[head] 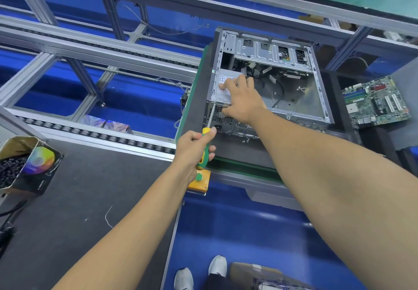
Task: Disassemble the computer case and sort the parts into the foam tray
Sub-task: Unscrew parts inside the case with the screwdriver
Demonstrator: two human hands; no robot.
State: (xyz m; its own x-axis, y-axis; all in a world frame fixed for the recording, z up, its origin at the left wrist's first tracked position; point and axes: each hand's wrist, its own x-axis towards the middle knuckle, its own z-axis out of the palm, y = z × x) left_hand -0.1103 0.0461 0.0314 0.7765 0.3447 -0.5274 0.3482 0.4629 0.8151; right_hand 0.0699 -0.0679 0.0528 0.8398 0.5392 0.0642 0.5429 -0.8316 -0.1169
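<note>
The open computer case (294, 99) lies on its side on a dark mat, its inside facing up with loose cables in it. My left hand (192, 148) grips a yellow-green screwdriver (207, 142), whose shaft reaches up to the case's rear panel at the top left corner of the vent grille. My right hand (241, 98) rests with spread fingers on the grey power supply (222, 86) in the case's near left corner, thumb over the rear edge. A green motherboard (376, 101) lies on the mat to the right of the case.
A yellow button box (199, 182) sits at the bench edge under my left wrist. At the left, a cardboard box (27, 165) holds dark small parts and a shiny disc. Aluminium roller conveyor rails (90, 131) run behind. My shoes show below.
</note>
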